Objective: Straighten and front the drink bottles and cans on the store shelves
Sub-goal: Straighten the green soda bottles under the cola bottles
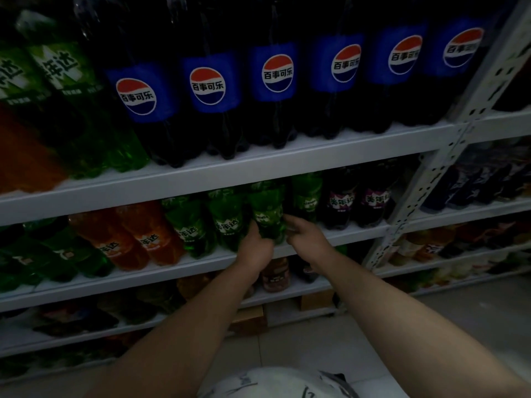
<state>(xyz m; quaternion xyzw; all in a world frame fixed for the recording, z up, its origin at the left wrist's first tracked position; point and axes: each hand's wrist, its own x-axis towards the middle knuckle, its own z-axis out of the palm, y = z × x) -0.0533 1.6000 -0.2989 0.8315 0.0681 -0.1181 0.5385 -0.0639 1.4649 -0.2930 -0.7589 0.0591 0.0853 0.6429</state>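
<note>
Left grip (254, 242) and right grip (304, 231) clasp 1 green bottle (267, 206), likely heavy and slick, best held round its lower body.

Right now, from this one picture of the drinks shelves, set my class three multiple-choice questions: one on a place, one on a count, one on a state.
1. Where do the cola bottles stand? A top shelf in view; B lowest shelf; C floor.
2. How many blue cola labels show? A three; B six; C nine.
3. What are the left hand and right hand doing? A hanging idle; B holding one green bottle; C lifting a can.
Answers: A, highest row seen; B, six round logos; B, both hands grip it.
</note>
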